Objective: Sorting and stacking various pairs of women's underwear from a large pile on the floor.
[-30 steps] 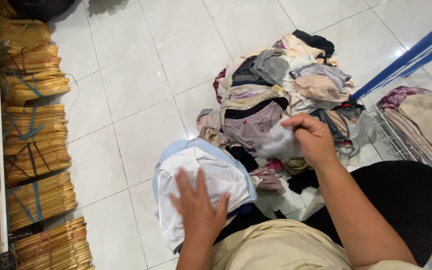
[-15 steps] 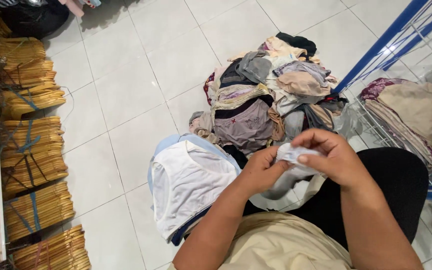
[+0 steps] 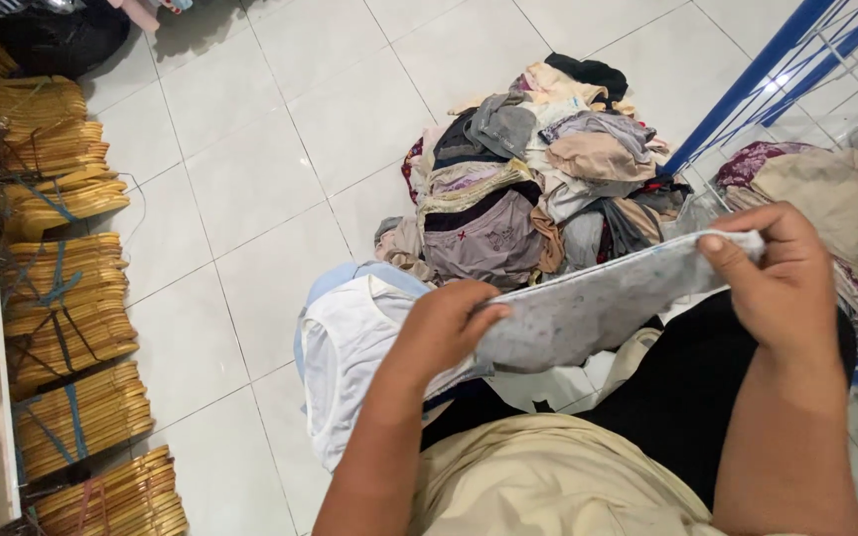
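My left hand [image 3: 446,328] and right hand [image 3: 785,281] each pinch an end of grey speckled underwear [image 3: 588,310]. I hold it stretched above the white folded stack [image 3: 350,342], near the clothes pile [image 3: 538,169].

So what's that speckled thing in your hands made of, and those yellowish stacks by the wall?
The speckled garment, stretched between the left hand and right hand, looks like soft, matte knit fabric, probably cotton: it sags and creases. The hanger bundles look like pale, lightly glossy wood, though plastic is possible; blue cord ties them.
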